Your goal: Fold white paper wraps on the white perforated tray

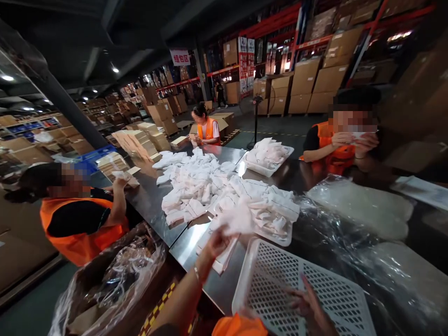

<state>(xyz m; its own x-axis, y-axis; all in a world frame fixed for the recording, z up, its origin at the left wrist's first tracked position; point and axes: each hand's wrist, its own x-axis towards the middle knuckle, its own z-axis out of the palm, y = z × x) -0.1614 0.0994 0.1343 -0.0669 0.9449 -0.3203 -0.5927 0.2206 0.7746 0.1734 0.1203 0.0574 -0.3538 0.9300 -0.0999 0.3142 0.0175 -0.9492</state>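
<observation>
1. Gripping a blurred white soft packet (pixel 234 219), left hand (pixel 216 243) has fingers clamped on its lower edge, above the shiny steel tabletop (pixel 196 242).
2. Right hand (pixel 308 303) lies flat inside the white perforated plastic tray (pixel 336 284), fingers spread apart, holding nothing.
3. Just beyond left fingers: heap of white packets (pixel 210 186) w/ a second white tray (pixel 280 239) under part of it.
4. Right of fingers: crinkled clear plastic sheeting (pixel 350 242).
</observation>
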